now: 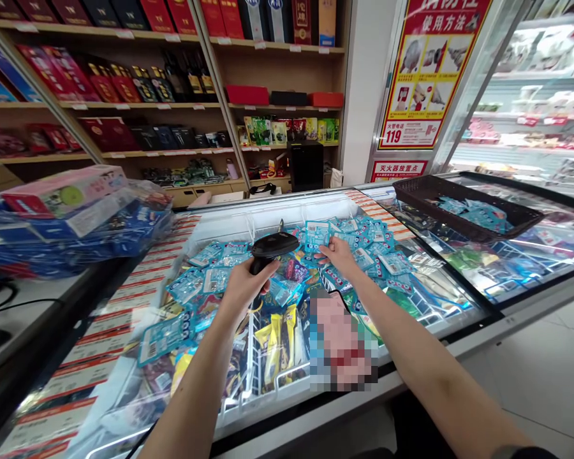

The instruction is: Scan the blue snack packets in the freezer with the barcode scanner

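Observation:
My left hand (pixel 250 284) is wrapped round the handle of a black barcode scanner (pixel 275 243), whose head points to the right. In my right hand (pixel 337 255), thumb and fingers pinch a blue packet (pixel 317 234) by its lower right corner, its barcode label facing me. Many similar blue packets (pixel 385 245) lie spread over the glass top of the freezer, around both hands. A phone (pixel 337 331), mostly blurred out by pixelation, rests on the glass at the near side, below my right hand.
Through the freezer glass, ice cream in yellow wrappers (pixel 280 344) shows in wire baskets. A brown basket (pixel 463 210) with more blue packets stands to the right. Boxes in plastic wrap (pixel 76 220) are stacked at left. Shelves of goods (pixel 272 41) line the back.

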Demonstrator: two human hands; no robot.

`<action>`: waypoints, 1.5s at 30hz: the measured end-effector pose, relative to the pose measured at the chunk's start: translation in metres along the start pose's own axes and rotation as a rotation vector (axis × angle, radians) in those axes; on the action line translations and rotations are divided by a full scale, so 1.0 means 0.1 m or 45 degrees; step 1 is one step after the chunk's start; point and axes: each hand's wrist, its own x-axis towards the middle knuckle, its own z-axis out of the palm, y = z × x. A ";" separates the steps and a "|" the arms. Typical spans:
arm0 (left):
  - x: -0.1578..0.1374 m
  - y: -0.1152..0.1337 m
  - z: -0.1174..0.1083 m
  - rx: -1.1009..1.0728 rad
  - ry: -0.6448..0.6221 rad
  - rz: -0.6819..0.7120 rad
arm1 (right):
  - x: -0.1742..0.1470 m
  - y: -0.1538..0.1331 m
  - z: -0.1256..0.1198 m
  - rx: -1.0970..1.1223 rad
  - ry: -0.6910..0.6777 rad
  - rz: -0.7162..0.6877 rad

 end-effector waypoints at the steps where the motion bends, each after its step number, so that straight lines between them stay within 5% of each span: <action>1: 0.01 0.00 0.02 -0.008 0.002 0.000 | 0.00 0.00 0.00 -0.013 -0.005 0.004; 9: 0.01 -0.20 0.13 -0.075 -0.034 0.052 | -0.06 -0.13 0.03 -0.212 0.027 0.084; 34: 0.00 -0.18 0.16 -0.065 0.010 0.046 | -0.16 -0.25 0.05 -0.283 0.000 0.078; 45: 0.03 -0.21 0.12 -0.087 0.079 0.044 | -0.07 -0.16 -0.02 -0.254 0.135 -0.077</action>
